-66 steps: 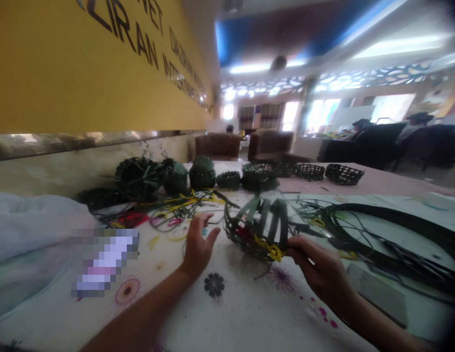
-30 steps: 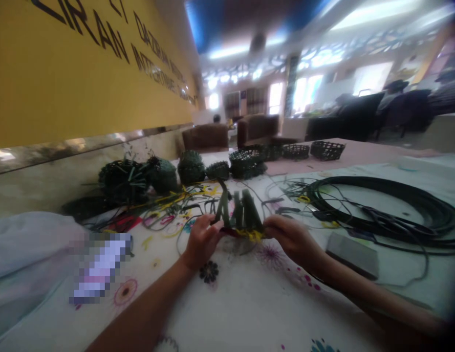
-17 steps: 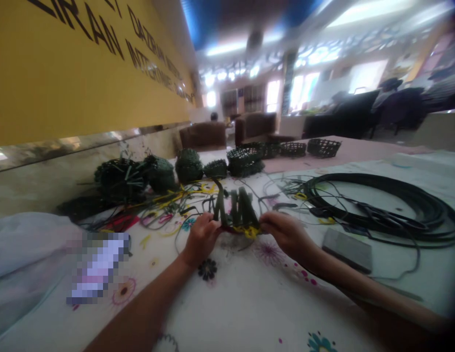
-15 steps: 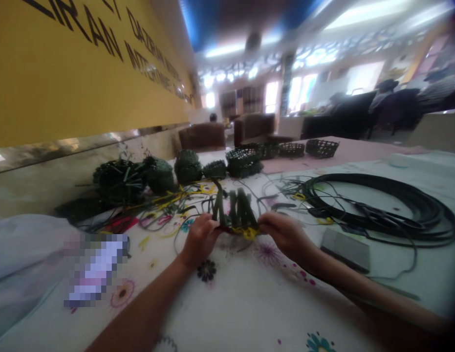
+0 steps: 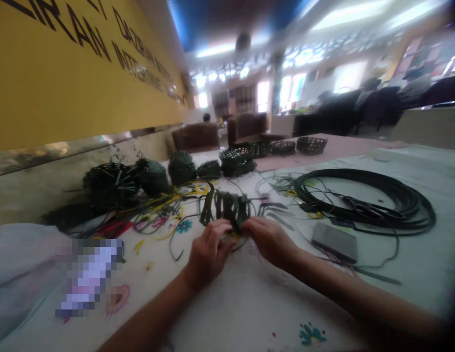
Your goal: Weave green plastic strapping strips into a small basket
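Observation:
Both hands meet at a small woven piece of dark green strips (image 5: 227,205) with a bit of yellow strand at its near edge. My left hand (image 5: 210,247) is closed on that near edge, thumb and fingers pinched together. Close beside it, my right hand (image 5: 267,237) pinches the piece from the other side; its fingertips partly cover the yellow strand. The green strips stand up and curve away beyond my fingers, with loose ends spread to either side. The exact grip points are hidden behind my fingers.
Dark green woven baskets (image 5: 238,160) stand along the far side. A strip coil (image 5: 414,200) lies at right, near a grey block (image 5: 335,242). Left are yellow and green strips (image 5: 164,205), a red piece (image 5: 115,229), a pixelated object (image 5: 90,278) and whitish plastic (image 5: 22,264).
My hands have come closer together at the near edge of the woven piece. Its strips now lean away and spread out more. The whole view has shifted slightly.

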A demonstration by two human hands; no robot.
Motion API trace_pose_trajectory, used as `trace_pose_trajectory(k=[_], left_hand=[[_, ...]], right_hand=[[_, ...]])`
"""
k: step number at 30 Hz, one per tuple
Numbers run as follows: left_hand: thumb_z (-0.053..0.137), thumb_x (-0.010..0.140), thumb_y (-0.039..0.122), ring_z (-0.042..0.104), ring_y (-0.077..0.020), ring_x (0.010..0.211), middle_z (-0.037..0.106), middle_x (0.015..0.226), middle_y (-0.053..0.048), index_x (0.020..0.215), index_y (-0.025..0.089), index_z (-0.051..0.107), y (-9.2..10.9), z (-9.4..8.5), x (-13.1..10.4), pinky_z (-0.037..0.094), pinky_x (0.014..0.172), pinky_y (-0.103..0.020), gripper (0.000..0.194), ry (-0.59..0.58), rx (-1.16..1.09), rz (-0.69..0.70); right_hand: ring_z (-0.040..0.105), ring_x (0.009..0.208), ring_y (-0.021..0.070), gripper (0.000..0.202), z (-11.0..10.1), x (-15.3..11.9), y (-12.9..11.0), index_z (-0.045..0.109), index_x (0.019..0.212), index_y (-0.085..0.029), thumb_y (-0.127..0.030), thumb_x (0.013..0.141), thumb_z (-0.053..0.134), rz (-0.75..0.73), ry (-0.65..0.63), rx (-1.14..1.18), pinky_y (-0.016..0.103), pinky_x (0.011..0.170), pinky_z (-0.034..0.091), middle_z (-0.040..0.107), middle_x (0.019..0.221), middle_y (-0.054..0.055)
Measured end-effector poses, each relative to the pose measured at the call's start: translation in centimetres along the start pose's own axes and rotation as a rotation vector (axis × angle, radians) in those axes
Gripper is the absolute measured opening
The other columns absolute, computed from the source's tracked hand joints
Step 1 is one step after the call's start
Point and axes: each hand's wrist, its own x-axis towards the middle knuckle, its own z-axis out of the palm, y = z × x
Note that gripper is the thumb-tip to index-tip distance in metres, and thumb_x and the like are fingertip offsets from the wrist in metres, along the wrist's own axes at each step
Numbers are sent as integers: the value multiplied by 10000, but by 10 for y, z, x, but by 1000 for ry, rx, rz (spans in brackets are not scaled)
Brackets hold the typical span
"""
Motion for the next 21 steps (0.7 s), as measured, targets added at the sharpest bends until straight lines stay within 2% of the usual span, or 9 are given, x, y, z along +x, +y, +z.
trace_pose_trajectory(k=[4,7,10,13,16,21], left_hand=[[537,902,175,631,-188,1057,633,1125,-105,1232,208,449,5,7,-4,584,753,-254,344,-19,24,-8],[533,904,177,605,-200,1115,600,1213,-123,1310,220,404,3,9,-5,582,798,-274,429,-30,32,-14],[585,881,244,563,-241,1175,519,1322,-155,1354,210,379,-1,8,-4,570,861,-339,517,18,44,-84],[628,853,296,547,-268,1188,513,1321,-158,1367,201,373,-4,5,-2,567,862,-371,582,71,52,-162],[636,847,285,551,-265,1177,513,1322,-155,1359,202,379,-3,2,-1,569,841,-360,579,77,37,-173],[626,853,244,570,-243,1136,519,1314,-152,1287,213,427,-1,1,-3,572,810,-341,479,117,50,-97]], right_hand=[[557,645,163,198,2,1,0,587,832,-168,-81,906,425,-11,13,-26,250,595,391,606,718,48],[549,638,159,197,-1,1,2,584,838,-169,-79,909,424,-21,22,-34,246,587,388,596,723,45],[519,627,151,202,-3,0,1,581,849,-166,-80,920,412,-36,16,-47,245,583,382,565,725,37],[501,645,144,222,-3,-2,-2,582,854,-158,-71,927,391,-62,3,-43,244,589,383,540,774,48],[484,649,140,248,-2,-3,-5,591,852,-160,-74,933,373,-90,-28,-64,244,585,377,519,799,50],[441,614,144,309,-4,-4,-12,609,882,-158,-74,950,320,-170,-42,-182,264,539,330,522,781,44]])
